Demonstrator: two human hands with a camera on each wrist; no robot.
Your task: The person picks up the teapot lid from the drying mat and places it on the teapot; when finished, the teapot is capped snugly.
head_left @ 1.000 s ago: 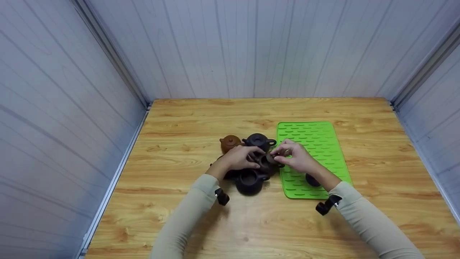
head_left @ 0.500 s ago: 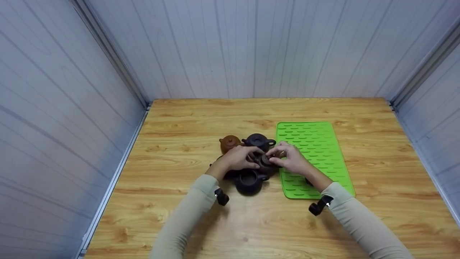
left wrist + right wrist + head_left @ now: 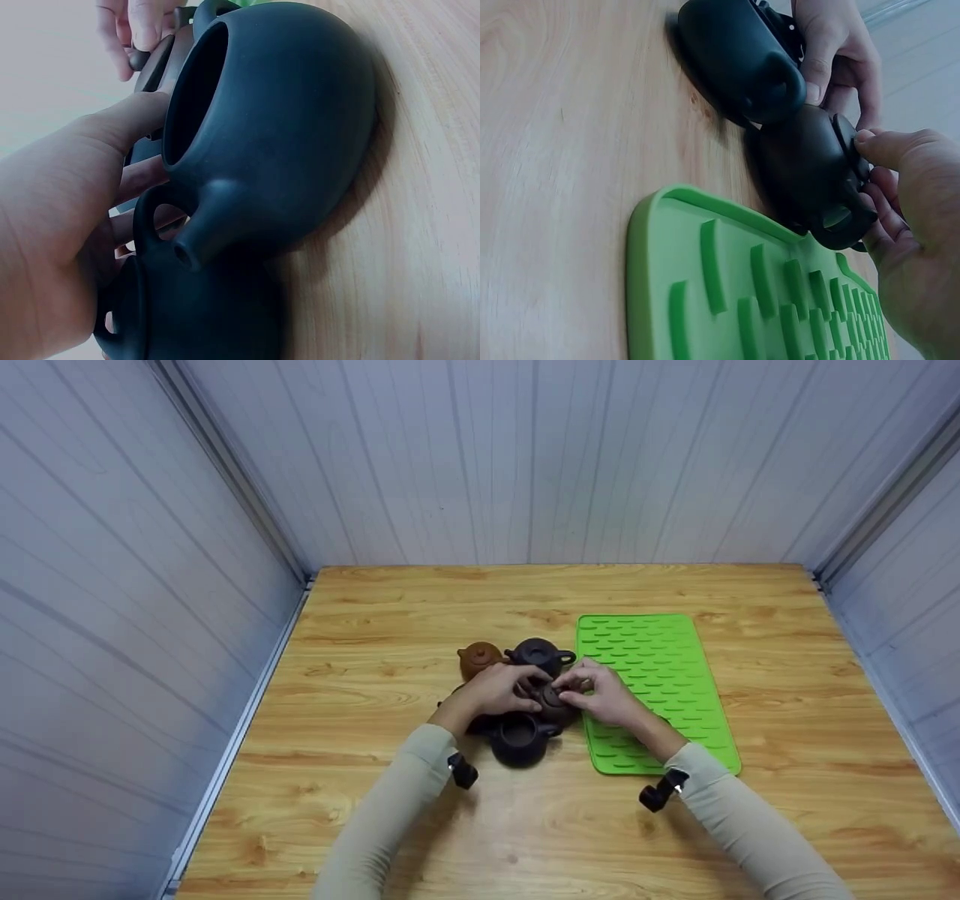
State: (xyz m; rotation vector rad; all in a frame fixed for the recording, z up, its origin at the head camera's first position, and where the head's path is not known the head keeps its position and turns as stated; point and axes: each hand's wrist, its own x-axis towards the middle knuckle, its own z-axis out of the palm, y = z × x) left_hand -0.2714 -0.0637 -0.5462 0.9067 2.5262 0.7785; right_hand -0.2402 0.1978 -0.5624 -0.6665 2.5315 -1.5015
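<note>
My left hand (image 3: 493, 690) holds a dark brown teapot (image 3: 799, 161) steady, thumb and fingers about its upper body. On the other side, my right hand (image 3: 609, 699) pinches the teapot's lid (image 3: 849, 146), which lies over the mouth. Close in front stands a black teapot with its mouth uncovered (image 3: 289, 120). Another dark teapot (image 3: 217, 307) is largely covered by my left arm in the head view. Behind the hands are an orange-brown teapot (image 3: 478, 658) with its lid on and a black teapot (image 3: 537, 654).
A green ridged mat (image 3: 652, 652) lies right of the teapots, partly under my right forearm. The wooden table (image 3: 375, 660) extends on every side. Pale panel walls (image 3: 487, 465) enclose its back and sides.
My right hand has moved slightly left, bringing the tilted lid down onto the brown teapot's mouth. The left hand has stayed in place. My right forearm now covers the dark round object on the mat.
</note>
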